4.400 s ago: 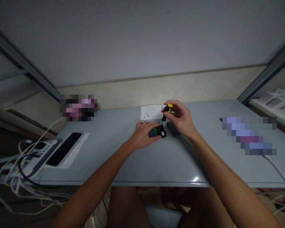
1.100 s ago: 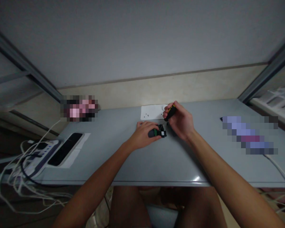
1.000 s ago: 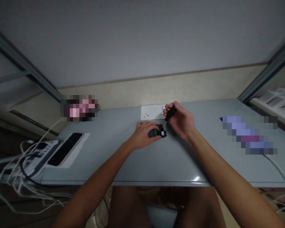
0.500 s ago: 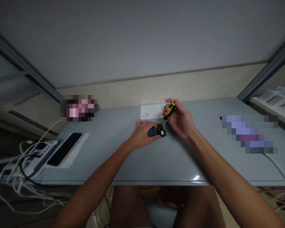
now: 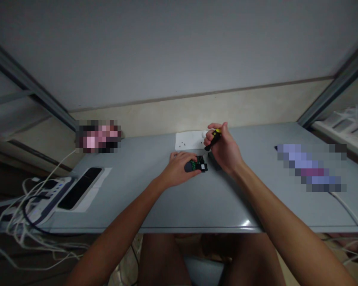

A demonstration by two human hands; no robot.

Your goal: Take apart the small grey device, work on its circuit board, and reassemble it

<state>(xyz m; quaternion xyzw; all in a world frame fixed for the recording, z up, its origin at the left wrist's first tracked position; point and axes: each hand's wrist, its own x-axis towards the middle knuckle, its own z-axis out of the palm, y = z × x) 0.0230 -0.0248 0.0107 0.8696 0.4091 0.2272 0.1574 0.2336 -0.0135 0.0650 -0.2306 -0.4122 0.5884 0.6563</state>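
My left hand [image 5: 179,169] grips a small black device [image 5: 196,165] with a green circuit board showing, held down on the grey table [image 5: 197,198]. My right hand [image 5: 223,149] is closed round a black and yellow screwdriver [image 5: 213,139], lifted above and to the right of the device, its tip slanting down toward it. A dark cover piece [image 5: 214,161] lies just right of the device, partly behind my right hand. Behind both hands lies a white sheet of paper [image 5: 188,140] with a few tiny dark screws on it.
A phone [image 5: 80,186] lies on a white sheet at the table's left end, beside a power strip [image 5: 44,196] with tangled white cables. Blurred items sit at the back left and on the right. A white cable [image 5: 350,214] trails off the right edge.
My right hand has lifted the screwdriver off the device and turned it in its fingers, moving slightly up and back. My left hand and the device stay put.
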